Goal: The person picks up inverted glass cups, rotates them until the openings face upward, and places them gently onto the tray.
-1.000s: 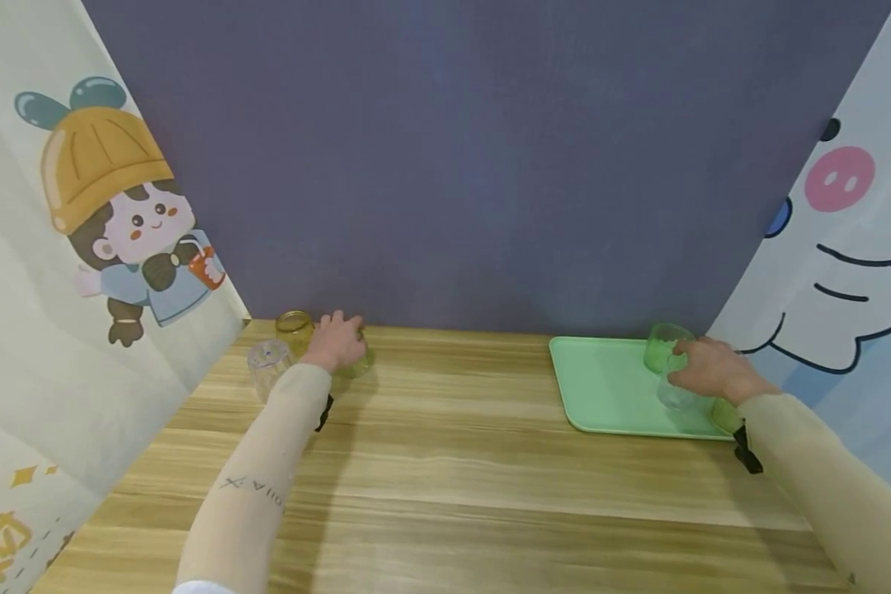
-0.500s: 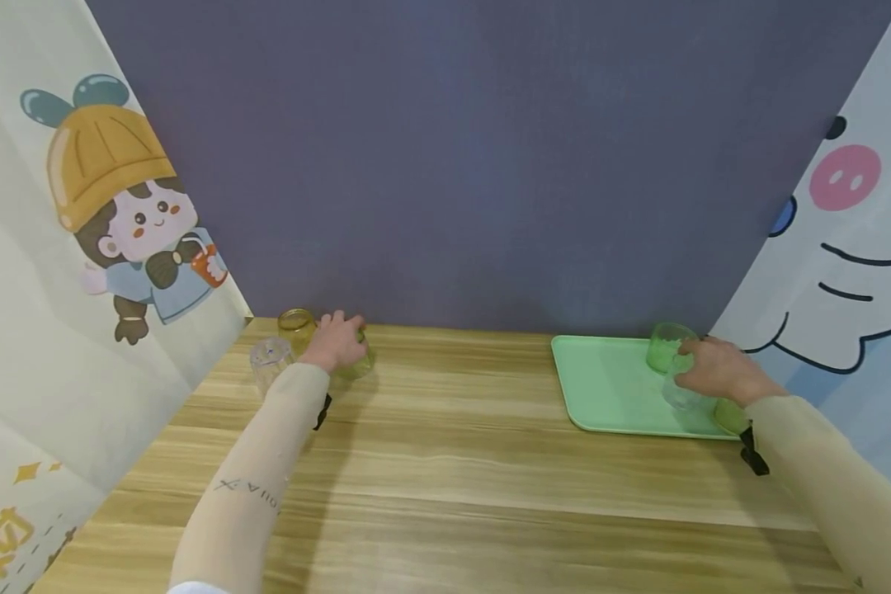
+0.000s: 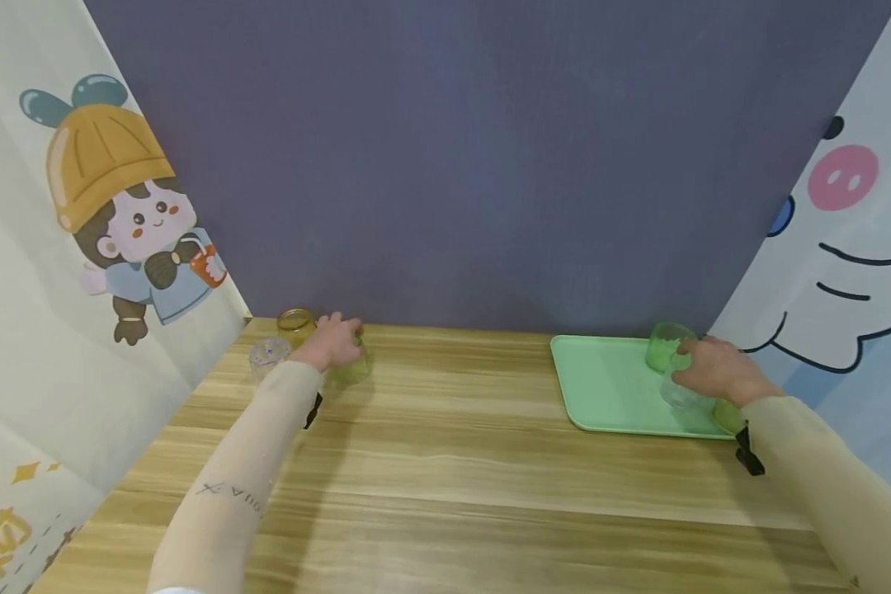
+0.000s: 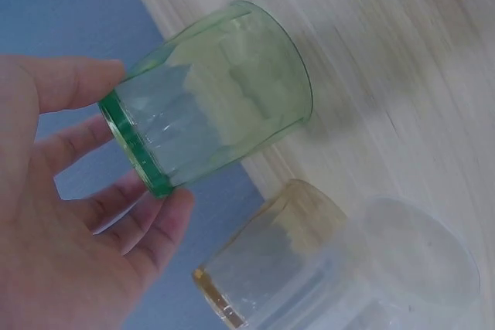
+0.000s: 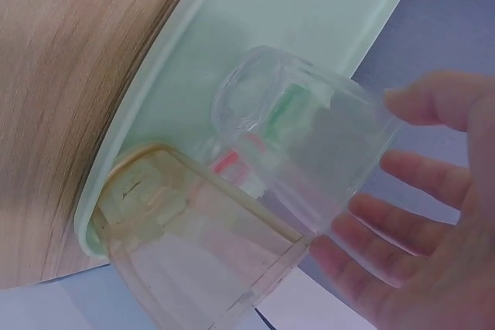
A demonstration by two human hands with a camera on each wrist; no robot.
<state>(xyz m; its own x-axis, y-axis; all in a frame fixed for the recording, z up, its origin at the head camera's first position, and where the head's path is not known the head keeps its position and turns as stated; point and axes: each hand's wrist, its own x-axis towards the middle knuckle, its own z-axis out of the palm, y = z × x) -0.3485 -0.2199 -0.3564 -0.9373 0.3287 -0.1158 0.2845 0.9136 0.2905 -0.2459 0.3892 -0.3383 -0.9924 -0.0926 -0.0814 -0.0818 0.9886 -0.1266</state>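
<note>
Gripping a green glass [image 4: 209, 102] by its rim, the fingers [image 4: 73, 83] of the left hand [image 3: 334, 342] curl round it at the far left corner of the wooden bench [image 3: 445, 462], thumb on one side and the other digits on the opposite side. Just beside that glass stand a yellow glass [image 4: 263, 260] and a clear glass [image 4: 410, 264], the two touching or nearly so near the purple backdrop [image 3: 475, 165]. Across the bench, the fingers [image 5: 421, 110] of the right hand [image 3: 716, 371] are spread wide around the open end of a second clear glass [image 5: 302, 133], which sits on a pale green tray [image 3: 605, 384]; whether they actually press on the glass cannot be told from the wrist view. A pale yellow cup [image 5: 186, 245] stands on the tray's near corner, just beside that glass, and another green glass [image 3: 664, 346] stands further back on the tray, close to the hand. Cartoon-printed curtains [image 3: 104, 214] flank the bench on both sides.
</note>
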